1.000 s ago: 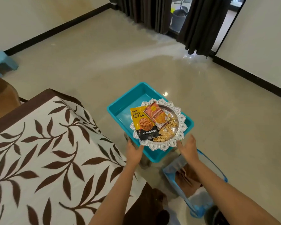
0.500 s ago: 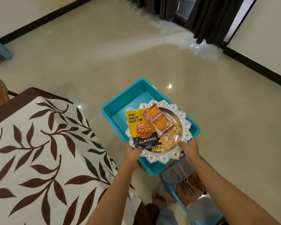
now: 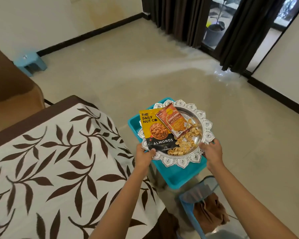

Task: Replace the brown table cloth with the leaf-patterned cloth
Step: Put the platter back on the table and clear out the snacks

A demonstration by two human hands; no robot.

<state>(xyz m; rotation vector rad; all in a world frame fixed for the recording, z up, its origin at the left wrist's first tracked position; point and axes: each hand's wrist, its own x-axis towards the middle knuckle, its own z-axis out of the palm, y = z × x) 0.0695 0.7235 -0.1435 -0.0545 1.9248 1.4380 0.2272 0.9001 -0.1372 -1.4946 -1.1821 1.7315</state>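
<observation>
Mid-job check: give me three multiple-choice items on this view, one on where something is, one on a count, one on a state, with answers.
1. Where is the brown cloth?
A. Spread on the table
B. Bunched in the blue basket on the floor
C. On the silver plate

2. How many snack packets lie on the silver plate?
A. One
B. Two
C. Four

3. How is the silver plate held?
A. By both hands at its near rim
B. By the left hand only
C. By no hand

Answers:
1. B: the brown cloth sits crumpled inside the blue basket, while the leaf-patterned cloth covers the table.
2. B: an almonds packet and an orange snack packet lie on the silver plate beside loose pistachio shells.
3. A: the left hand and right hand each grip its near rim, above the teal tray.
</observation>
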